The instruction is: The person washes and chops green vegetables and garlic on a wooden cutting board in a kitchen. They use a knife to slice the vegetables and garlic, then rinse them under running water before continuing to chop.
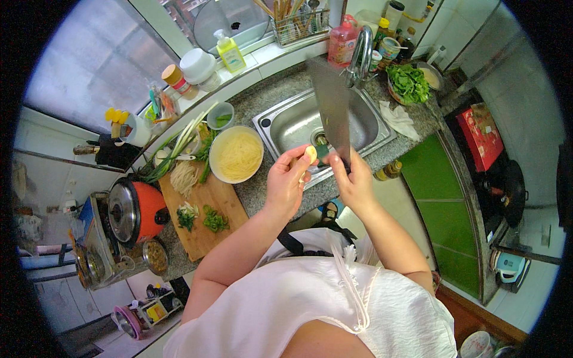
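Over the near edge of the steel sink point(286, 123), my left hand point(290, 179) holds a small pale yellow piece of food point(310, 154), perhaps ginger or garlic, between thumb and fingers. My right hand point(353, 179) grips a cleaver point(333, 112) close to its blade; the broad blade points away from me over the basin and is slightly blurred. The cleaver's handle is mostly hidden by my fingers. To the left, a wooden cutting board point(233, 210) bears chopped greens point(215, 219), sliced scallion point(187, 215) and pale shreds point(183, 178). A bowl of yellow shreds point(236, 154) stands beside it.
A faucet point(361, 53) rises behind the sink, with a pink soap bottle point(343, 42) beside it. Leafy greens point(407, 83) in a bowl and a white cloth point(398, 120) lie right of the basin. An orange rice cooker point(150, 212) stands left of the board.
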A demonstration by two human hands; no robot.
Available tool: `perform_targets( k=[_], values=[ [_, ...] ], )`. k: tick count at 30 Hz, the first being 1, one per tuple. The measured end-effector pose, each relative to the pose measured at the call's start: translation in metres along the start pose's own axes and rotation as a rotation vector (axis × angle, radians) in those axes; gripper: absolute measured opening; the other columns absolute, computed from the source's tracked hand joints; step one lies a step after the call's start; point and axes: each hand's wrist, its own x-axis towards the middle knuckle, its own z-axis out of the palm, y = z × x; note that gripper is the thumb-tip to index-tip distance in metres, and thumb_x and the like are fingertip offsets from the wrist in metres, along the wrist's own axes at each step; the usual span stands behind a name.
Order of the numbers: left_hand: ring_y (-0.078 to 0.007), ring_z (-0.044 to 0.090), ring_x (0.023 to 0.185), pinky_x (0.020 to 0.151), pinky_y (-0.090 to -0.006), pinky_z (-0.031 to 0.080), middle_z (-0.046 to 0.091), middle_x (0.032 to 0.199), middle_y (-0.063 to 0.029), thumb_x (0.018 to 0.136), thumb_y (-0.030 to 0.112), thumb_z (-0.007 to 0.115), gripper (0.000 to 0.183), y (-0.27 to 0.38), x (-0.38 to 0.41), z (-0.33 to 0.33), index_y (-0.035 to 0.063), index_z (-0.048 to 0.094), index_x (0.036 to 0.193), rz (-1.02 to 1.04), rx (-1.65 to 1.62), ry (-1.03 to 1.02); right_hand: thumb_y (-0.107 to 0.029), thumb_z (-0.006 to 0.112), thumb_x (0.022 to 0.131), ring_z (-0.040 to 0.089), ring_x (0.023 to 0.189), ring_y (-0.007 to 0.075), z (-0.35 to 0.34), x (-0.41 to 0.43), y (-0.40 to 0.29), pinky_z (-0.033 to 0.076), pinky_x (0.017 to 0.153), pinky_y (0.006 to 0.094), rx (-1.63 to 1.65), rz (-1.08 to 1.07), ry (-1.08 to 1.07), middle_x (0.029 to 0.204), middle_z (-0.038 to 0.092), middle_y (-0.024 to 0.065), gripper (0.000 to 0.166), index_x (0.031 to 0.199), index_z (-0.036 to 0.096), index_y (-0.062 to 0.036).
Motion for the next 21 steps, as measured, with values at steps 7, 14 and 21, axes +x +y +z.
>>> perform_targets(
  k=[7,14,21],
  values=[
    [-0.0143,0.057,0.098,0.081,-0.0277,0.047,0.059,0.105,-0.0045,0.088,0.012,0.062,0.022,-0.008,0.009,-0.011,0.0057,0.057,0.109,0.068,-0.092,-0.025,-0.008,0.063,0.074,0.055,0.063,0.0275,-0.019,-0.009,-0.019,0.046,0.053,0.0402,-0.588,-0.426,-0.259,0.07,0.05,0.0073,0.055,0.127,0.052,-0.0133],
    [-0.017,0.061,0.096,0.087,-0.0331,0.051,0.061,0.107,-0.0085,0.091,0.02,0.057,0.031,-0.014,0.011,-0.017,0.0032,0.055,0.117,0.023,-0.093,0.009,-0.005,0.068,0.065,0.05,0.056,0.0211,-0.021,-0.008,-0.023,0.042,0.049,0.034,-0.633,-0.587,-0.242,0.065,0.045,0.0038,0.064,0.128,0.054,-0.0117],
    [-0.0176,0.061,0.094,0.084,-0.0323,0.05,0.063,0.105,-0.0081,0.089,0.025,0.058,0.032,-0.014,0.01,-0.01,0.0022,0.058,0.112,0.012,-0.089,-0.024,-0.007,0.066,0.064,0.049,0.055,0.0198,-0.028,-0.006,-0.023,0.042,0.048,0.0334,-0.69,-0.619,-0.198,0.064,0.045,0.0021,0.062,0.126,0.056,-0.0111]
  ],
)
